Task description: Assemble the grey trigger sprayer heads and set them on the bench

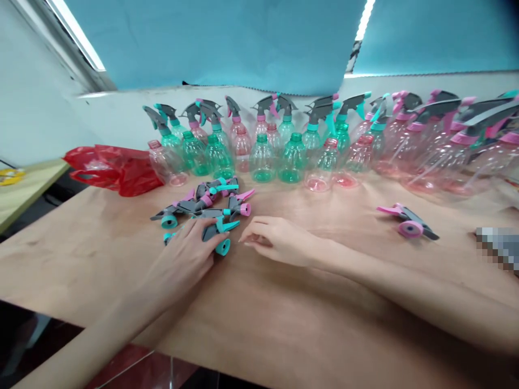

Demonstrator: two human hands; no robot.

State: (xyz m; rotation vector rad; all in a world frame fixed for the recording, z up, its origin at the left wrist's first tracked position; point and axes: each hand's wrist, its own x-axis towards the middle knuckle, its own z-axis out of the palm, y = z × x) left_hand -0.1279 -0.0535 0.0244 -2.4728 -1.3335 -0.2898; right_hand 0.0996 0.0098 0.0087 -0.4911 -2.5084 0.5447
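Note:
My left hand (188,248) is closed over a grey and teal spray trigger head (223,231), thumb and forefinger on its grey body and the teal collar facing right. Under and beyond that hand lies a loose pile of trigger heads (198,205), some with pink parts and some with teal. Just to the right, my right hand (279,239) hovers low above the table with its fingers loosely curled together. Nothing shows in it. Closest to its fingertips are the held head and a pink-collared trigger head (240,207).
Behind the pile stand uncapped green bottles (263,159) and pink bottles (318,167). Bottles with trigger heads fitted (421,146) line the wall. A red plastic bag (115,167) lies at left. One pink trigger head (409,221) rests at right on the wooden table (308,319).

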